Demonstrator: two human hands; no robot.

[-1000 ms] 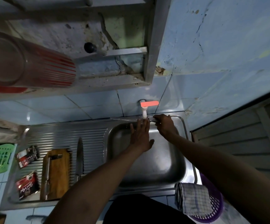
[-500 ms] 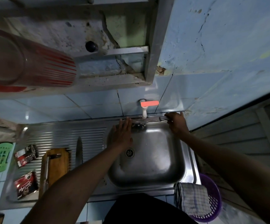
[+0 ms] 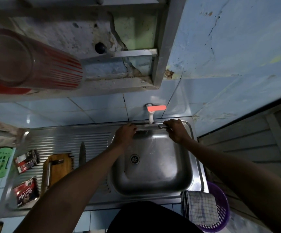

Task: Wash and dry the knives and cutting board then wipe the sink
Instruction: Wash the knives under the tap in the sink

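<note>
Since a second ago our left hand has slid away from under the tap toward the left end of the sink back rim, and our right hand has drawn rightward along it. Between them we hold a knife across the rim, just below the tap: the right fingers curl round its handle, the left seem to pinch the blade end (hard to be sure in this dim light). A second knife lies on the ribbed drainer at centre left, just beside the wooden cutting board, both unwashed by our judgement. A checked cloth hangs over the purple basket at lower right.

To wash well, we should keep the edge turned away from the left fingers, rub spine to edge, and rinse both faces under the spout before reaching for the cloth.
</note>
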